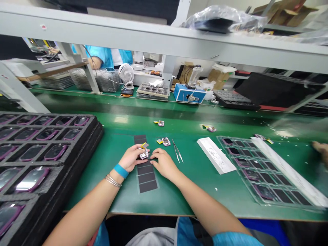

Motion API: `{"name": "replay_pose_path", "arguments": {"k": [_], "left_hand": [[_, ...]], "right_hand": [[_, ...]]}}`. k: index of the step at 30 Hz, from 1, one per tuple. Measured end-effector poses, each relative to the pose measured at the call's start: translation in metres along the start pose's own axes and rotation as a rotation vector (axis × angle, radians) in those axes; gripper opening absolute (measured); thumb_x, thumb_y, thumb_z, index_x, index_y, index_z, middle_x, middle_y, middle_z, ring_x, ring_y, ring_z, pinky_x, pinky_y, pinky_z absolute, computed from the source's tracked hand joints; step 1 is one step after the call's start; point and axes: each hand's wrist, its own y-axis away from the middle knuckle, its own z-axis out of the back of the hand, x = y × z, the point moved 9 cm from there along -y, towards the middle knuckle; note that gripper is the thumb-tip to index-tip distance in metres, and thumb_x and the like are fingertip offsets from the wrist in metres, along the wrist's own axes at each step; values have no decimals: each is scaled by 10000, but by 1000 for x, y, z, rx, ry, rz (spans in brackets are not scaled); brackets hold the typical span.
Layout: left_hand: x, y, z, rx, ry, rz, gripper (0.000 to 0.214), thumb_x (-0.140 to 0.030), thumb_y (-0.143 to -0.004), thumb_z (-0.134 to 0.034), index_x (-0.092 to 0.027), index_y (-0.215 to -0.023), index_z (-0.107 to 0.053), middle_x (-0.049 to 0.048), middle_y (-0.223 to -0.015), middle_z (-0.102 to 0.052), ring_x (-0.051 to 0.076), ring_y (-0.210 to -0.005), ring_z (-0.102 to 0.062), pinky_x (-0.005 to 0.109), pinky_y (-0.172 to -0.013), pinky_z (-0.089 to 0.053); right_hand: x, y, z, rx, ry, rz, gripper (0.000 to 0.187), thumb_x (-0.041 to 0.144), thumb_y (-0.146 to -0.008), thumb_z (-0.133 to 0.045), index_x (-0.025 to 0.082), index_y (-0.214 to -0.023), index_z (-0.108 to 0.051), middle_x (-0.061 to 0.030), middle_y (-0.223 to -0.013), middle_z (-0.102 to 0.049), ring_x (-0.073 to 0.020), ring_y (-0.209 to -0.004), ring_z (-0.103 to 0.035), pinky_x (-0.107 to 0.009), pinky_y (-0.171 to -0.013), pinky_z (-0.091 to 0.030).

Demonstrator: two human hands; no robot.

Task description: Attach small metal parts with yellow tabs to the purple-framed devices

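My left hand point(129, 158) is closed around a small open watch case point(144, 154) with exposed inner parts and a yellow-edged flap point(145, 145) sticking up from it. Close to the case's right side is my right hand point(164, 163), its thumb and fingertips pinched together; what they hold, if anything, is too small to make out. Beneath both hands lies a strip of black rectangular sheets point(147, 178) on clear backing. Another open watch case point(166, 141) with a yellow-edged flap rests just beyond my right hand. Metal tweezers point(177, 151) lie to the right of it.
Black foam trays point(58, 174) of purple-framed watches are stacked at left. To the right are a white box strip point(216, 155) and a clear tray point(261, 201) with watch frames and black sheets. More watch cases point(161, 123) sit farther back. A blurred hand point(320, 148) shows at far right.
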Motion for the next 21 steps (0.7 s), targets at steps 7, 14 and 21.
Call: {"name": "replay_pose_path", "arguments": {"k": [7, 14, 21], "left_hand": [[0, -1, -1, -1, -27, -10, 177, -110, -733, -612, -138, -907, -607, 117, -954, -663, 192, -805, -614, 330, -637, -565], [-3, 1, -3, 25, -39, -5, 201, -88, -750, -609, -145, -943, -609, 120, -988, -658, 197, -855, -612, 359, -692, -565], [-4, 3, -1, 2, -44, 18, 176, -62, -772, -583, -140, -928, -605, 111, -972, -659, 187, -817, -619, 354, -671, -572]], "right_hand": [[-2, -3, 1, -19, -25, -24, 103, 113, -729, -718, 167, -815, -701, -51, -986, -575, -196, -955, -539, -337, -907, -419], [-4, -10, -2, -40, -35, -52, 69, 143, -758, -703, 160, -699, -674, -41, -915, -551, -173, -905, -514, -313, -882, -405], [12, -2, -6, -59, 142, 129, 40, 119, -832, -601, 124, -792, -600, -71, -946, -523, -191, -896, -457, -302, -814, -427]]}}
